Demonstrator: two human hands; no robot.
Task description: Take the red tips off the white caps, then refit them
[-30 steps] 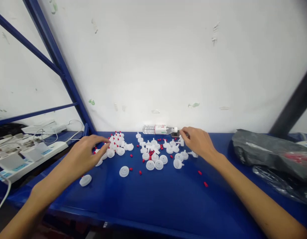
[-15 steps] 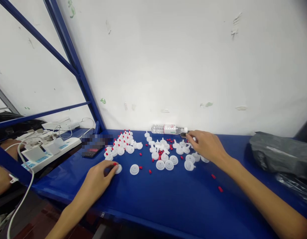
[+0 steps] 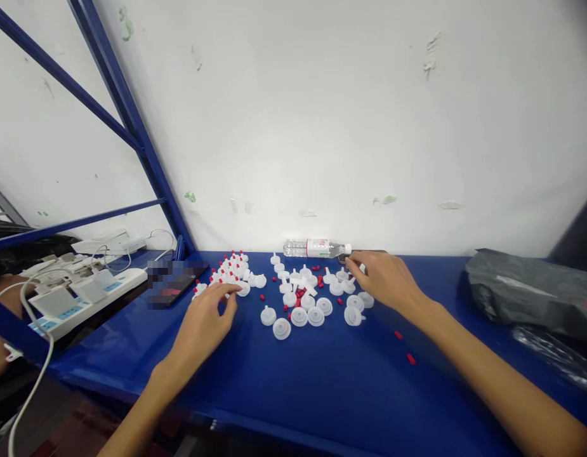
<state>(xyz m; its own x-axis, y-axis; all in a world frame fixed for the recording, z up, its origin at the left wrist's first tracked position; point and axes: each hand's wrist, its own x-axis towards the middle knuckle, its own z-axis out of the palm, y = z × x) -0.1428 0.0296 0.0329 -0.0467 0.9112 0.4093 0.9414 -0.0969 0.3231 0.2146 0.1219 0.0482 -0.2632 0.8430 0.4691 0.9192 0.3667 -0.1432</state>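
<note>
Many small white plastic caps (image 3: 299,316) and tiny red plugs (image 3: 410,359) lie scattered on a blue shelf (image 3: 322,381). A cluster of white caps fitted with red plugs (image 3: 229,266) sits at the back left. My left hand (image 3: 205,320) rests on the shelf just in front of that cluster, fingers loosely curled, fingertips near a white cap; whether it holds anything is hidden. My right hand (image 3: 386,276) reaches to the back among loose caps, fingertips pinched by a small dark object next to the cap end of a lying water bottle (image 3: 315,248).
A white wall stands behind the shelf. A dark phone (image 3: 172,282) lies at the left. Beyond the blue frame post (image 3: 145,152), white power strips and cables (image 3: 79,295) cover a lower surface. Black plastic bags (image 3: 526,289) lie at the right.
My left hand moved up from a lone cap at the front left to the edge of the plugged cluster. Two loose caps now lie nearer the middle group. The right hand stayed by the bottle.
</note>
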